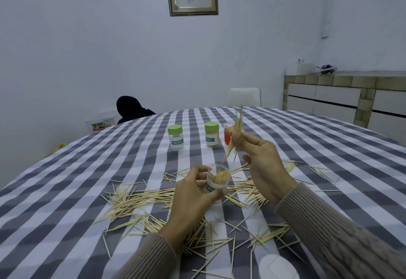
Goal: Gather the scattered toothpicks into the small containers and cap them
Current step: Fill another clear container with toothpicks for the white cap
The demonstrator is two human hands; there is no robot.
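My left hand [193, 193] grips a small clear uncapped container [217, 181], partly filled with toothpicks standing on end. Up and to the right of it, my right hand [261, 160] pinches a bundle of toothpicks [236, 131], held slanted above the container's mouth. Several loose toothpicks [136, 199] lie scattered over the checked tablecloth around both hands. Farther back stand two capped containers with green lids: a nearly empty one [175, 137] on the left and a full one [212, 134] beside it.
A small red cup [228, 137] stands right of the full container, partly behind the held bundle. The round table [66, 169] curves away at the left. A white chair [242, 97] and a dark-clothed person [129, 108] are beyond the far edge; a cabinet [342, 96] stands at the right.
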